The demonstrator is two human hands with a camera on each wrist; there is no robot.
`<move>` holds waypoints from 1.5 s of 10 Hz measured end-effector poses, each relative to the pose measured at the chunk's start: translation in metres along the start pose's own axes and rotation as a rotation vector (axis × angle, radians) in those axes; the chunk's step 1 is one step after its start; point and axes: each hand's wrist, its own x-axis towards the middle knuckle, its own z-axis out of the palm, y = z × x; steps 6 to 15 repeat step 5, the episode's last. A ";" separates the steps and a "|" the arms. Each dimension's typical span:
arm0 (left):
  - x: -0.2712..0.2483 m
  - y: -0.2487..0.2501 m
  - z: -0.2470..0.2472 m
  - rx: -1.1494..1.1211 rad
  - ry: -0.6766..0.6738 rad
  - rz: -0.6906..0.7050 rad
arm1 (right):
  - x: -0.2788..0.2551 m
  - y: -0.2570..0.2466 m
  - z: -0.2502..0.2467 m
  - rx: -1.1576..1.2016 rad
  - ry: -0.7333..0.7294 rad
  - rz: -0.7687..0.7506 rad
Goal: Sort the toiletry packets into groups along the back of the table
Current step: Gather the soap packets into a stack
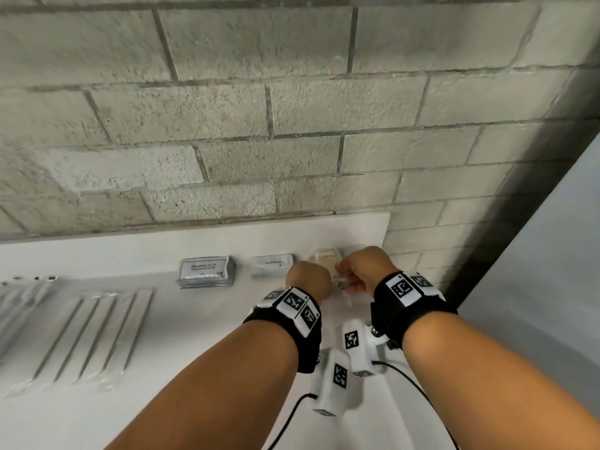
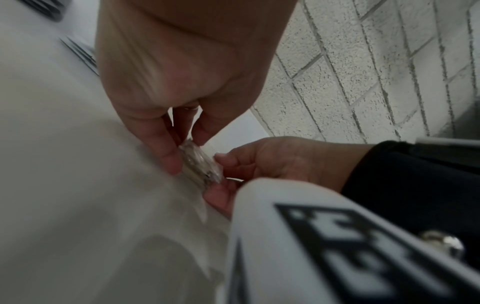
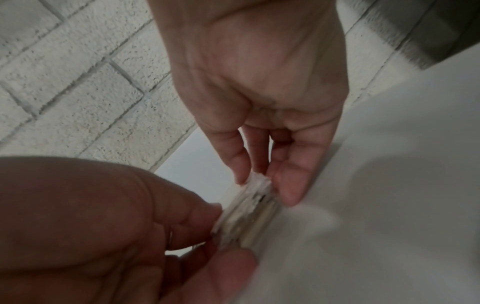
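Note:
Both hands meet at the back right of the white table (image 1: 201,345). Between them they hold a small stack of clear-wrapped packets (image 1: 341,282) on edge, just above or on the tabletop. My left hand (image 2: 188,154) pinches one end of the stack (image 2: 202,168) with thumb and fingers. My right hand (image 3: 266,189) pinches the other end of the stack (image 3: 246,216). Just behind the hands lies a group of beige packets (image 1: 327,255). A white packet pile (image 1: 272,264) and a stack of shampoo packets (image 1: 205,269) sit further left along the back.
A grey block wall (image 1: 292,125) rises directly behind the table. Long clear-wrapped items (image 1: 97,332) lie in rows at the left. The table's right end (image 1: 386,222) is just past the hands, with a grey panel (image 1: 535,271) beyond.

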 end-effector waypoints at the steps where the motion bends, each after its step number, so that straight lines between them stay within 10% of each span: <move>1: -0.002 -0.002 0.000 0.085 0.029 0.058 | 0.000 0.002 0.001 0.008 0.018 -0.005; 5: -0.014 -0.005 0.006 -0.325 0.070 -0.072 | -0.002 0.018 -0.004 0.126 0.103 -0.073; 15: -0.014 -0.005 0.006 -0.325 0.070 -0.072 | -0.002 0.018 -0.004 0.126 0.103 -0.073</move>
